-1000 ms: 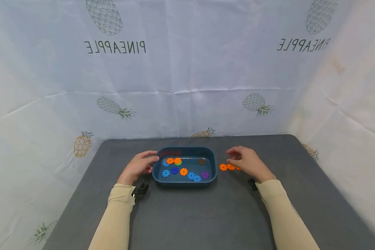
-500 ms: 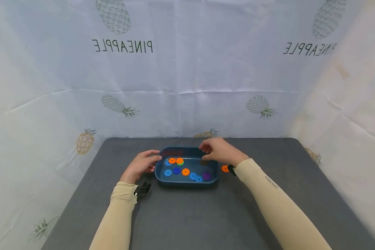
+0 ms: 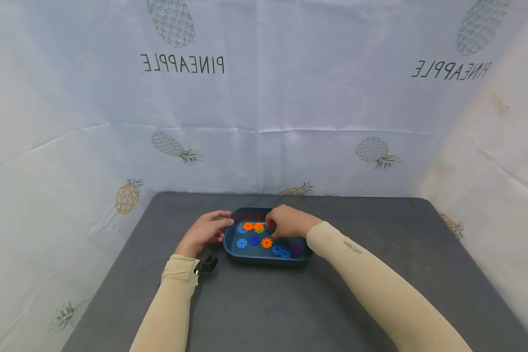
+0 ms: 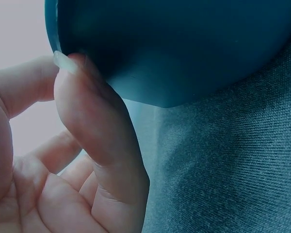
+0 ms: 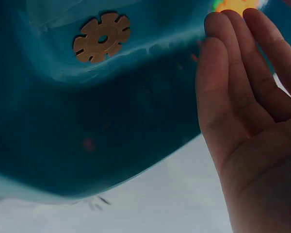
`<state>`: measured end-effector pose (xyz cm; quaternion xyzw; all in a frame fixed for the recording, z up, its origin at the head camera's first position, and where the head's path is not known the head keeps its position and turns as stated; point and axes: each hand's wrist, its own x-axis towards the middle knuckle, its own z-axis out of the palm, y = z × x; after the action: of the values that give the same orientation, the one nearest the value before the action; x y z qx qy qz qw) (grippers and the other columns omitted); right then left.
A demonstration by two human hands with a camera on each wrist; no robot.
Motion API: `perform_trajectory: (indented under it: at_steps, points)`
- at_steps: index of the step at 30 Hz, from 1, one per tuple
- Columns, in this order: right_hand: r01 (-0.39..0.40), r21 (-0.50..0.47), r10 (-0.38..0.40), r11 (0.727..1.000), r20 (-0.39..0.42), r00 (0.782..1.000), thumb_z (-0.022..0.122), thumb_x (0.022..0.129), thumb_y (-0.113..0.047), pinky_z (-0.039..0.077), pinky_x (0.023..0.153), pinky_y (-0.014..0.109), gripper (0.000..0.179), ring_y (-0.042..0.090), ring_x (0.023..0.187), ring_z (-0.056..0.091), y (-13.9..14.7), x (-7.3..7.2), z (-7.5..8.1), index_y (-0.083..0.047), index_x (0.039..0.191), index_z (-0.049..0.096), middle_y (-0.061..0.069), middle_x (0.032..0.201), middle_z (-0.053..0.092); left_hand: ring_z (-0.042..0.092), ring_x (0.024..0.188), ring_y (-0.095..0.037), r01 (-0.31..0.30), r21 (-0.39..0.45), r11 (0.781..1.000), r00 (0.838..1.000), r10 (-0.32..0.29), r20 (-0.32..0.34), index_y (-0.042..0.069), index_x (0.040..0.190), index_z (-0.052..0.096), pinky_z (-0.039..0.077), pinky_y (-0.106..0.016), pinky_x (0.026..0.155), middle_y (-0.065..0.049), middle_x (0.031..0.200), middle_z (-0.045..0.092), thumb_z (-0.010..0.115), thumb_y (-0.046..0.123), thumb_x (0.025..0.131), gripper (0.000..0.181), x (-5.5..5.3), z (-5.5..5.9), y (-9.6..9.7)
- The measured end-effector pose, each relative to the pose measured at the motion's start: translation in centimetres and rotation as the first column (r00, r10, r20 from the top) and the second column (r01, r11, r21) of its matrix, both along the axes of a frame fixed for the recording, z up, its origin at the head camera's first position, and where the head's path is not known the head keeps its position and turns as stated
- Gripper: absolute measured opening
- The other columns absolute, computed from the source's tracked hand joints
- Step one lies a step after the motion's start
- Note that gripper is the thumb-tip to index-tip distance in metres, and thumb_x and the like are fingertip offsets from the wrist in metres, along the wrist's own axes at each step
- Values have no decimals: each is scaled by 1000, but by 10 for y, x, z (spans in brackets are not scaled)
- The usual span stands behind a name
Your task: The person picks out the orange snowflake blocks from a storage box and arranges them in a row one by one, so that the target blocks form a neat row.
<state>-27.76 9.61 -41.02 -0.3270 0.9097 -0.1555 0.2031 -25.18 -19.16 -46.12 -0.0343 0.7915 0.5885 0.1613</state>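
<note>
A dark blue tray (image 3: 264, 260) holds several notched plastic discs. At its left end my left hand (image 3: 204, 231) touches the rim, the thumb (image 4: 89, 104) against the outer wall in the left wrist view. My right hand (image 3: 290, 222) reaches over the tray's right half with its fingers pointing down and left. Near its tips are an orange disc (image 3: 267, 243) and an overlapping orange disc (image 3: 258, 227) on a green one. The right wrist view shows extended fingers (image 5: 213, 73) with nothing visible between them, and a brown disc (image 5: 102, 38) on the tray floor.
Blue discs (image 3: 242, 243) and a darker blue disc (image 3: 254, 240) lie in the tray. A bit of an orange disc (image 3: 347, 237) shows behind the right sleeve. The grey table (image 3: 264, 313) meets a white pineapple-print cloth (image 3: 264, 98) at the back.
My right hand has moved left from beside the orange discs on the table to over the tray. The left hand stays at the tray's left end. The head view has shifted slightly.
</note>
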Motion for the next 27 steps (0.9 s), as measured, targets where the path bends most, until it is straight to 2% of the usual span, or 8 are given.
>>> perform_trajectory:
  at_steps: [4, 8, 12, 20, 27]
  points:
    - [-37, 59, 37, 998, -10, 999, 85, 96, -19, 61, 90, 38, 19, 14, 90, 67, -12, 4, -1, -11, 111, 79, 0, 104, 75, 59, 68, -12, -11, 4, 1000, 1000, 11, 8, 13, 151, 61, 59, -25, 67, -11, 111, 65, 73, 32, 104, 52, 0, 2, 1]
    - [-28, 94, 28, 995, 2, 1000, 87, 94, -20, 62, 86, 36, 17, 11, 84, 67, -20, 8, -1, -14, 107, 79, -5, 98, 74, 59, 68, -12, 6, 7, 1000, 1000, -6, 3, 12, 152, 60, 59, -26, 66, -10, 109, 65, 73, 32, 104, 54, 0, 3, 3]
    - [-8, 110, 8, 994, -1, 1000, 89, 91, -20, 62, 85, 36, 18, 11, 82, 68, -21, 10, -1, -13, 105, 79, -5, 95, 75, 59, 68, -12, 10, 8, 1000, 1000, -10, 3, 14, 152, 61, 59, -27, 67, -10, 106, 65, 73, 32, 103, 53, -1, 4, 3]
    - [-10, 115, 16, 993, -51, 999, 92, 88, -21, 61, 80, 33, 19, 12, 76, 66, -23, 8, -10, -13, 98, 78, -5, 87, 72, 59, 69, -12, 8, 0, 1000, 1000, -8, 0, 14, 152, 60, 59, -25, 66, -12, 113, 67, 73, 32, 104, 53, -1, 5, 4]
    - [-10, 115, 17, 993, -55, 998, 92, 88, -22, 62, 80, 33, 17, 11, 76, 66, -27, 5, -16, -16, 96, 78, -6, 87, 72, 59, 68, -12, 0, 5, 1000, 1000, 0, 6, 13, 151, 61, 58, -24, 65, -11, 108, 66, 73, 32, 104, 53, 0, 4, 2]
